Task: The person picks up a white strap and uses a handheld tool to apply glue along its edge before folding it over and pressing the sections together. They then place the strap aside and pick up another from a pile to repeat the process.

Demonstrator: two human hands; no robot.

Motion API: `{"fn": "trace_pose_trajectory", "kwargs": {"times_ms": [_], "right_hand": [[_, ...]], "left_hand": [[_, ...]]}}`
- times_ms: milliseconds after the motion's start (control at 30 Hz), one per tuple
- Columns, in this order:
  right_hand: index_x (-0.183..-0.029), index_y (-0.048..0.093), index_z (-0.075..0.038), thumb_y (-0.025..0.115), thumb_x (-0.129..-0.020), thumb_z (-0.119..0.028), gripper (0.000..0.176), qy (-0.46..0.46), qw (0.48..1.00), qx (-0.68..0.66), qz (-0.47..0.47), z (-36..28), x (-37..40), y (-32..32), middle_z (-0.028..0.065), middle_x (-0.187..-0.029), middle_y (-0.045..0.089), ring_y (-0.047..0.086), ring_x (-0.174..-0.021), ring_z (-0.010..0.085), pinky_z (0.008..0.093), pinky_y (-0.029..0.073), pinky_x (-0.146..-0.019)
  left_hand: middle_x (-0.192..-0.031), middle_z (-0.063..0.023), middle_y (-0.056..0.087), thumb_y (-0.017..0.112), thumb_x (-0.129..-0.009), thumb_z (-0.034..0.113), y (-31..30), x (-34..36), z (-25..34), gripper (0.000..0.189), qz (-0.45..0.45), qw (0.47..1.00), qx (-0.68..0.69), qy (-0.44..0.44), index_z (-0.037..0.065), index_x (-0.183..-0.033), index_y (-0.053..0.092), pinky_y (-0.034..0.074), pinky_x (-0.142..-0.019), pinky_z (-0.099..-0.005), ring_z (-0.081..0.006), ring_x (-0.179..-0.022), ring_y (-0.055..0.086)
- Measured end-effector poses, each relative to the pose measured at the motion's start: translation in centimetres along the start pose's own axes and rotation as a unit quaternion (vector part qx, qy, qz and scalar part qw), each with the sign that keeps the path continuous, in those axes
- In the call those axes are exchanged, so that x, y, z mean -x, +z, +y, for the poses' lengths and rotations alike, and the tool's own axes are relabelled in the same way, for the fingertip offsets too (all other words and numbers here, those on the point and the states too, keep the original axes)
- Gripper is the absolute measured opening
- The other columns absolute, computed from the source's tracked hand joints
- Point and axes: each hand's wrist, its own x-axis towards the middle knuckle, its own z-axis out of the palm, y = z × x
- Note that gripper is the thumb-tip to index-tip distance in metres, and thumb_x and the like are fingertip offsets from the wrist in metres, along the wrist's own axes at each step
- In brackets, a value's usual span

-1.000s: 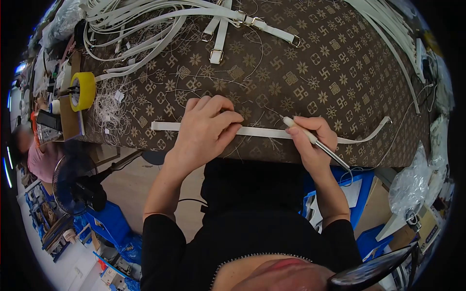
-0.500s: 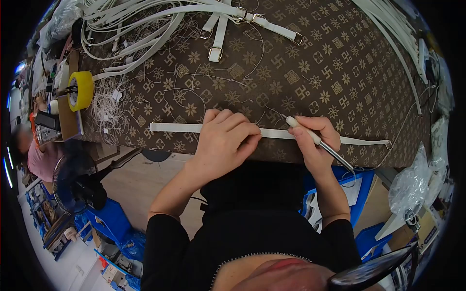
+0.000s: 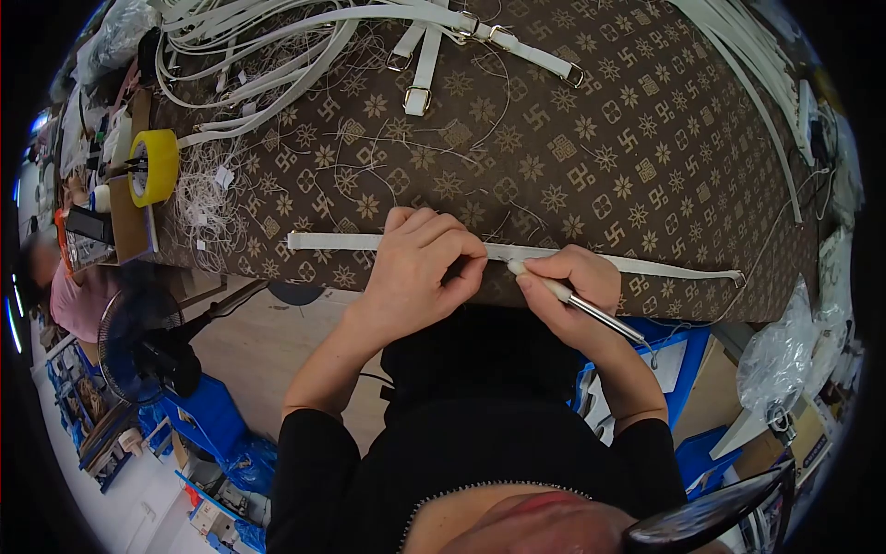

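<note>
A narrow white strap (image 3: 337,242) lies across the near part of the patterned cloth, its right end curving down near the cloth's edge. My left hand (image 3: 417,268) is closed over the strap's middle, thumb and forefinger pinched at it. My right hand (image 3: 580,288) grips a pen-shaped tool (image 3: 604,318) with a white grip and a metal barrel, a thin cord at its rear. The tool's front end is at the strap, just right of my left fingertips. Its very tip is hard to make out. Loose threads (image 3: 524,214) lie just beyond.
White straps with buckles (image 3: 417,100) lie at the far side, beside a bundle of straps (image 3: 268,37). Yellow tape (image 3: 154,168) and a thread heap (image 3: 208,208) are left. More straps (image 3: 757,83) hang at right. A fan (image 3: 143,346) and a person (image 3: 78,300) are at left.
My right hand has moved left and down with the tool, bringing its front end from above the strap to the strap beside my left fingers. My left hand has stayed nearly in place.
</note>
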Motion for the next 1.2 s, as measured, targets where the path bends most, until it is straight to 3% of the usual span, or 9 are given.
{"fn": "trace_pose_trajectory", "kwargs": {"times_ms": [1200], "right_hand": [[-0.083,0.068,-0.006,0.078,-0.073,-0.007,0.014,-0.010,1.000,0.027,0.003,0.03,-0.03,0.50,0.0067,-0.070,0.068,0.064,-0.057,0.0204,0.0287,0.048,-0.051]], "left_hand": [[-0.079,0.0019,0.059,0.072,-0.069,0.006,0.02,0.06,-0.06,0.018,0.000,1.000,0.003,0.009,0.014,-0.079,0.059,0.036,-0.075,-0.0332,-0.0184,-0.074,0.055]]}}
